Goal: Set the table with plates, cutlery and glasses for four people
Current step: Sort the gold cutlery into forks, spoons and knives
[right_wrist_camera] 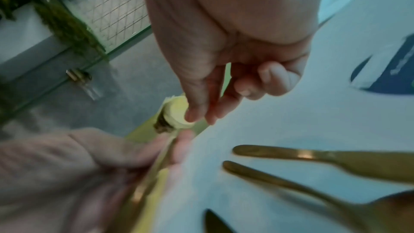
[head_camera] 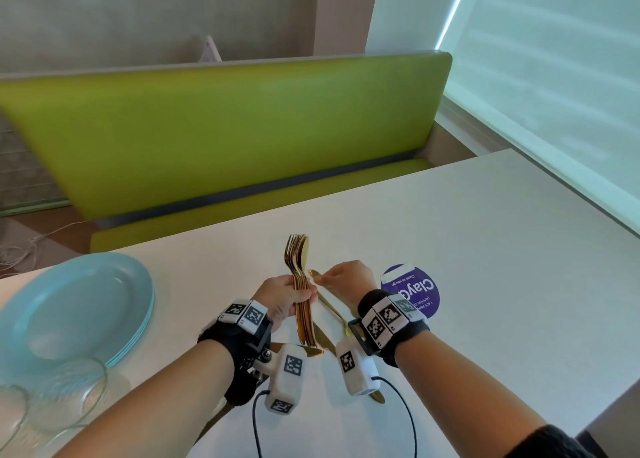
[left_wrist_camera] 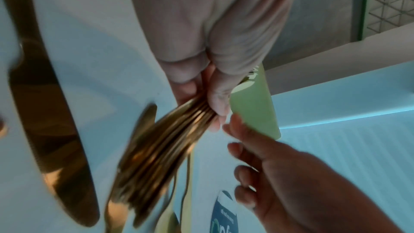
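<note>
A bundle of gold forks and spoons (head_camera: 300,267) stands upright over the white table (head_camera: 485,250), with my left hand (head_camera: 304,293) gripping it round the handles. The right hand (head_camera: 323,279) is just right of the bundle. Its thumb and forefinger (right_wrist_camera: 192,116) reach close together toward the spoon bowl (right_wrist_camera: 174,112), with nothing seen between them. A gold spoon (right_wrist_camera: 291,187) and a gold knife (right_wrist_camera: 336,159) lie on the table under the right wrist. Another gold knife (left_wrist_camera: 44,112) lies below my left wrist. Light blue plates (head_camera: 76,305) are stacked at the left.
Clear glasses (head_camera: 69,392) stand at the near left beside the plates. A round purple sticker (head_camera: 415,295) lies on the table past the right hand. A green bench (head_camera: 225,128) runs along the far edge, and a blind-covered window (head_camera: 554,59) is at the right.
</note>
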